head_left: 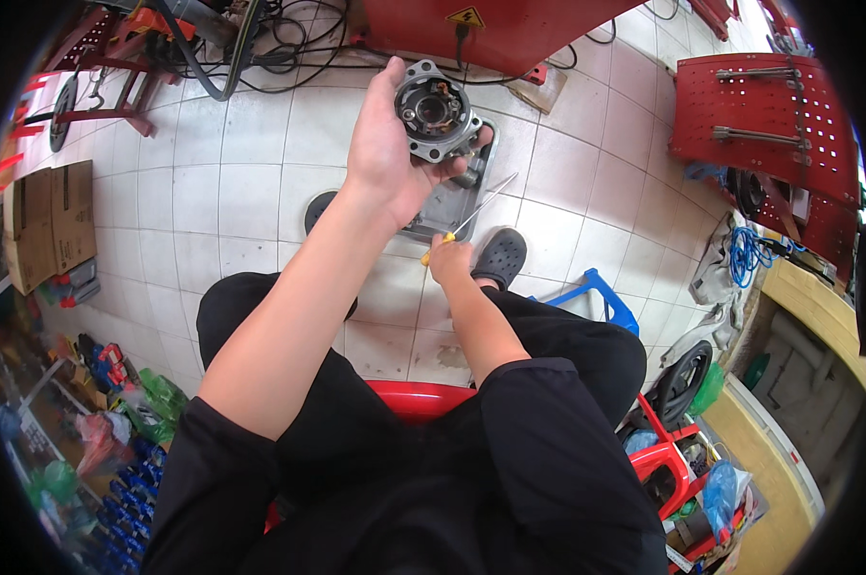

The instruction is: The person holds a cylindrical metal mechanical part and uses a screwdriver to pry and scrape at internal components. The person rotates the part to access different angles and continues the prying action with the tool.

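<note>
My left hand [395,168] holds up a round metal housing [439,111] with bolt holes in its flange and small parts inside, its fingers wrapped round the right side. Lower down, my right hand [450,259] grips the yellow handle of a long thin screwdriver [486,199], whose shaft points up and to the right. A metal tray [462,222] lies on the tiled floor between my feet, partly hidden behind the housing and my left hand, with a metal part [468,177] in it.
A red machine [490,29] with black cables stands ahead. Red perforated panels [759,125] are at right, a blue plastic frame [596,287] beside my knee. Cardboard boxes [50,220] and assorted tools [107,364] are at left; a red stool [404,398] is under me.
</note>
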### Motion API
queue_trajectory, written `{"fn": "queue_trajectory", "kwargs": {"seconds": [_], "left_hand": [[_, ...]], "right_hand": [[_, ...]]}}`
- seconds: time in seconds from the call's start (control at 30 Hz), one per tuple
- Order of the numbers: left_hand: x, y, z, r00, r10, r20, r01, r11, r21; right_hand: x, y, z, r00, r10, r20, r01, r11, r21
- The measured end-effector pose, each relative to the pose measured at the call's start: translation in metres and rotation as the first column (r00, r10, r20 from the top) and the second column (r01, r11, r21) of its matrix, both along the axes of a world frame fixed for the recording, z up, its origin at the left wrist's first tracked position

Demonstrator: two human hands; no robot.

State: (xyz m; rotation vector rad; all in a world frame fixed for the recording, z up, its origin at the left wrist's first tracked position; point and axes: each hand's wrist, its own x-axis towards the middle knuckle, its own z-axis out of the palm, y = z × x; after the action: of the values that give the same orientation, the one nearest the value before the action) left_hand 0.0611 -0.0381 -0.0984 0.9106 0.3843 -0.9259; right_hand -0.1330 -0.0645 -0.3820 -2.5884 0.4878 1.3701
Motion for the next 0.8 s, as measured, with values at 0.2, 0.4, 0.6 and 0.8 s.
{"fn": "queue_trajectory", "kwargs": {"seconds": [0.2, 0.4, 0.6, 0.8], "left_hand": [[0.001, -0.004, -0.01, 0.999, -0.039, -0.005, 0.039, 0.999, 0.024], [0.003, -0.005, -0.019, 0.998, -0.06, -0.006, 0.06, 0.998, 0.029], [0.004, -0.004, -0.026, 0.999, -0.022, -0.037, 0.021, 1.0, -0.008], [0.004, -0.003, -0.025, 0.999, -0.022, -0.047, 0.022, 1.0, 0.008]], "right_hand": [[-0.002, 0.015, -0.025, 0.997, -0.068, -0.046, 0.074, 0.989, 0.125], [-0.01, 0.015, -0.047, 0.982, -0.184, -0.034, 0.187, 0.962, 0.201], [-0.005, 0.011, -0.042, 0.974, -0.222, -0.036, 0.224, 0.945, 0.24], [0.005, 0.006, -0.028, 0.947, -0.32, 0.041, 0.287, 0.895, 0.342]]}}
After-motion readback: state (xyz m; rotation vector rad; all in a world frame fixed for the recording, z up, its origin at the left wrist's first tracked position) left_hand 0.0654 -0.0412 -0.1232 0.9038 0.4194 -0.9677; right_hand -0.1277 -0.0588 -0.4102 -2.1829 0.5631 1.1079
